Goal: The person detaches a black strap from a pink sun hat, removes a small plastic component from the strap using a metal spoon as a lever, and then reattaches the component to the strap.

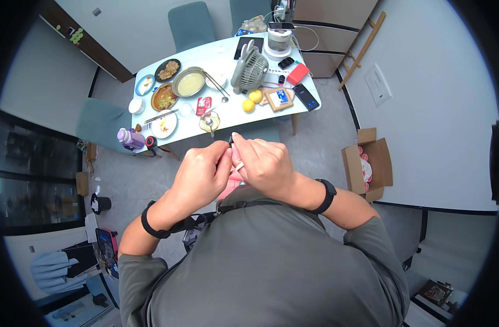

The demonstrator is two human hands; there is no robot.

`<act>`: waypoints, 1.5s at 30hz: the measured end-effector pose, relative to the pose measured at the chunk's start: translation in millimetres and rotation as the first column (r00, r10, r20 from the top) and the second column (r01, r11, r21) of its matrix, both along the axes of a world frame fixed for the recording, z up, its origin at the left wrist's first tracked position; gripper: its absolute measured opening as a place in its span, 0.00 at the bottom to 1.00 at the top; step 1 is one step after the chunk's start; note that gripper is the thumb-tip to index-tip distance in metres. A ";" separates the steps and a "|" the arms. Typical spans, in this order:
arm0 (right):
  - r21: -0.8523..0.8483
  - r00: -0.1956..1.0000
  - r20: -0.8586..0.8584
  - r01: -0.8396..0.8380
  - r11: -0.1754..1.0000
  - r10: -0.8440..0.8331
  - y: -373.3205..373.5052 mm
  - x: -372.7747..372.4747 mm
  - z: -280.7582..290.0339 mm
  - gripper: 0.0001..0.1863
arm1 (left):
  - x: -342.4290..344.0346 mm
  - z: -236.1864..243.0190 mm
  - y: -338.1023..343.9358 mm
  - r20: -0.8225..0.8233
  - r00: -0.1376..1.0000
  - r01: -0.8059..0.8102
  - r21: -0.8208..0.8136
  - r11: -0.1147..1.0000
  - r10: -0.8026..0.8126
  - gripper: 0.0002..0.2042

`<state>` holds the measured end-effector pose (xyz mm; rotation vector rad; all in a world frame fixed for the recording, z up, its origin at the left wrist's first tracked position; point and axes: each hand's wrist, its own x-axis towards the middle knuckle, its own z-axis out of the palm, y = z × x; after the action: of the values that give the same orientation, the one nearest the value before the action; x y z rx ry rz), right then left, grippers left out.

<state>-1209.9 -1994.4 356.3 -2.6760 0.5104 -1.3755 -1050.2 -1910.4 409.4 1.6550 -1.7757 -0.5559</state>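
My left hand and my right hand meet in front of my chest, just short of the table's near edge. Both are closed, fingertips pinched together around a small black object. Its kind cannot be made out, since the fingers cover most of it. A short white strip shows by the fingers of my right hand. Below the hands, something pink is partly hidden. Each wrist wears a black band.
On the white table are a large bowl, food plates, chopsticks, a grey fan, yellow fruits, a phone and a purple bottle. Teal chairs surround it. An opened cardboard box sits at right.
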 end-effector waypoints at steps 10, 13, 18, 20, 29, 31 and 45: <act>-0.010 0.999 -0.006 0.034 0.999 -0.034 -2.6 -1.0 -2.4 0.13 | -7.3 1.3 -6.4 -0.110 0.993 -0.044 0.028 0.999 0.047 0.06; 0.032 0.999 -0.018 0.033 0.999 -0.033 -1.2 -1.0 -1.8 0.18 | -3.0 -0.6 -6.8 -0.078 0.996 -0.033 0.045 0.998 0.036 0.06; 0.042 1.000 0.012 0.024 0.999 -0.025 -14.6 -1.6 2.7 0.12 | -6.5 -2.0 -6.9 -0.013 1.000 0.001 -0.025 1.000 -0.001 0.07; 0.111 1.000 0.006 -0.014 0.994 0.014 -9.4 -7.3 12.6 0.14 | -7.4 -0.7 -6.8 -0.123 0.990 -0.057 0.044 0.997 0.062 0.07; 0.526 0.975 0.171 -0.214 0.823 0.145 -13.4 -14.7 34.0 0.17 | 2.7 21.8 -7.3 -0.506 0.846 -0.034 0.262 0.964 0.168 0.11; 0.515 0.970 0.095 -0.240 0.823 0.223 -15.1 -15.4 31.0 0.16 | 10.7 20.4 -9.9 -0.498 0.852 -0.006 0.303 0.953 0.163 0.12; 0.905 0.797 -0.313 0.087 0.415 0.516 -16.8 48.6 -17.2 0.12 | 73.2 -87.8 -10.1 -0.379 0.916 0.008 0.346 0.938 0.132 0.14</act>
<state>-1161.3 -2011.3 339.2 -1.9802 0.6308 -0.0243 -977.0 -1920.5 321.6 1.6656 -1.3751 -1.1380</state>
